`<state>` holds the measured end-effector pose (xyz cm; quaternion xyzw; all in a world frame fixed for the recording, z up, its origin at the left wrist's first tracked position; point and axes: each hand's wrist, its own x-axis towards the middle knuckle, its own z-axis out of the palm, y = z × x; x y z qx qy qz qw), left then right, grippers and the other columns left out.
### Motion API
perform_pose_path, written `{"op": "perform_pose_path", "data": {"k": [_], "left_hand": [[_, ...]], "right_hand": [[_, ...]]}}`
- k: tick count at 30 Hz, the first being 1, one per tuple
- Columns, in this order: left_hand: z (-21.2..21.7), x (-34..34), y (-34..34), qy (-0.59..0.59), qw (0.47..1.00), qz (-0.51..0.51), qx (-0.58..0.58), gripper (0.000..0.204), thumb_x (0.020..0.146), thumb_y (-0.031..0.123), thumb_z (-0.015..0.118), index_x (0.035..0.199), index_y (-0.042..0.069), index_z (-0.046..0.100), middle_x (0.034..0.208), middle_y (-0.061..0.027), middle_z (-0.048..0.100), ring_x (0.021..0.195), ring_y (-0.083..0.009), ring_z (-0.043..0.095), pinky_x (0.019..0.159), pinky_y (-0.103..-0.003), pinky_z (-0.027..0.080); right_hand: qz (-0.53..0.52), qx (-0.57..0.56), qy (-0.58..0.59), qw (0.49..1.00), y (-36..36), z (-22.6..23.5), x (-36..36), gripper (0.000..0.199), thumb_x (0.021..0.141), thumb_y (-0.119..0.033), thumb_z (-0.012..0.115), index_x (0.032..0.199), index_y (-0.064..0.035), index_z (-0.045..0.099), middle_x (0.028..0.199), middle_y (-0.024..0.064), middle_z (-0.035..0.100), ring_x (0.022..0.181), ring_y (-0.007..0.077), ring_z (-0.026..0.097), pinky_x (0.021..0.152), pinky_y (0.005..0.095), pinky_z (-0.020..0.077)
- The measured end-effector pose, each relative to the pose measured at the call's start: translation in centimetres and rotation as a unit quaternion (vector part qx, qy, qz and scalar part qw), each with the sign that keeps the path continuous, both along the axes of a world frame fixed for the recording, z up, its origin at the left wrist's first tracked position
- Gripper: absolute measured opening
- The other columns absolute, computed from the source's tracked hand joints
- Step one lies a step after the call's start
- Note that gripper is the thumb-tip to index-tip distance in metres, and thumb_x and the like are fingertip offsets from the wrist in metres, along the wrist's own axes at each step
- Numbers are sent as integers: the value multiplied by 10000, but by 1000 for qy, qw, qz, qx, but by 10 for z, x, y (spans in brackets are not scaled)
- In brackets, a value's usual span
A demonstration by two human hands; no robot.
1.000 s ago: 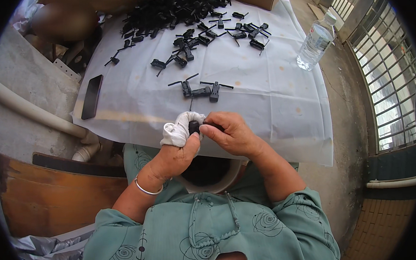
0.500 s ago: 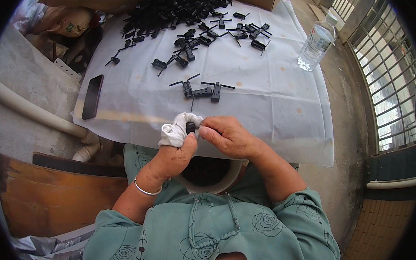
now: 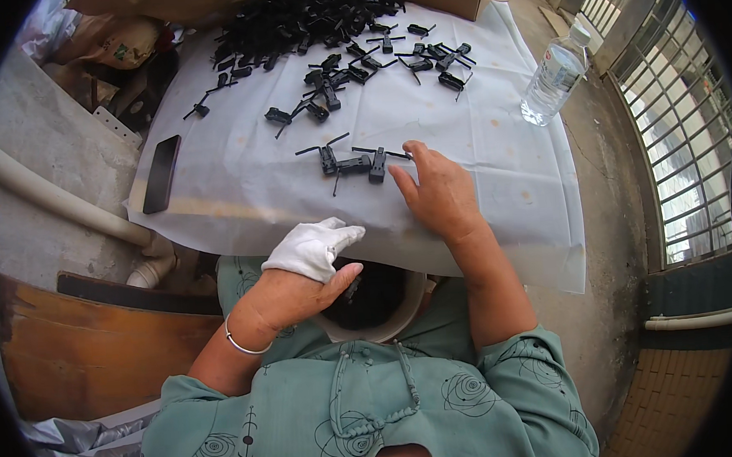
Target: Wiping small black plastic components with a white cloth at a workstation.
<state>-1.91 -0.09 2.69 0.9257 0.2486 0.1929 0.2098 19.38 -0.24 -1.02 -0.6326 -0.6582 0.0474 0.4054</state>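
Note:
My left hand [image 3: 305, 261] wears a white glove over its fingers, with the thumb bare. Its thumb and fingers are apart, and nothing shows between them. Just under it, between my knees, is a light-coloured bucket [image 3: 420, 296] with dark contents; a small black piece [image 3: 353, 290] shows by the thumb, over the bucket. My right hand [image 3: 440, 186] is bare and open over the table. Its fingertips are at the thin arm of a black plastic part [image 3: 376, 166]; whether they touch it I cannot tell. Two more such parts [image 3: 327, 158] [image 3: 352, 165] lie close to its left.
A big heap of black parts [image 3: 294, 19] covers the table's far side, with several loose ones [image 3: 328, 92] nearer. A phone [image 3: 162, 174] lies on the left edge of the white-covered table [image 3: 498, 195]. A water bottle [image 3: 554, 79] stands at the right edge, a cardboard box [image 3: 445, 6] at the back.
My hands have parted. The left has let go of the black part it held and dropped lower, over the bucket. My right hand has moved forward and right to the three near parts.

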Motion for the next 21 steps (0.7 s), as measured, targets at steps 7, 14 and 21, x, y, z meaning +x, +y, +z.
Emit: {"op": "perform_pose_path", "data": {"k": [7, 14, 21], "left_hand": [[-43, 7, 5, -239, 951, 137, -140, 248, 790, 40, 629, 1024, 4, 553, 917, -110, 593, 687, -166, 589, 631, -272, 487], [-44, 14, 4, -317, 909, 122, -241, 285, 885, 72, 533, 1149, 14, 446, 947, -81, 560, 593, -79, 522, 536, -214, 447], [-16, 4, -4, -277, 825, 67, -489, 279, 901, 55, 464, 1179, 33, 449, 938, -52, 549, 565, -48, 480, 488, -197, 425]], "right_hand": [[-34, -63, 1, 997, -3, -10, -3, 152, 813, -163, 590, 777, -19, 555, 626, 96, 554, 515, 206, 497, 510, 329, 408], [206, -78, 223, 950, -39, 2, -47, 188, 801, -146, 638, 712, -19, 531, 556, 84, 493, 474, 160, 446, 473, 280, 376], [112, 27, 158, 981, -27, 4, -45, 201, 816, -157, 651, 742, -12, 534, 624, 97, 526, 513, 214, 489, 493, 307, 409]]}}
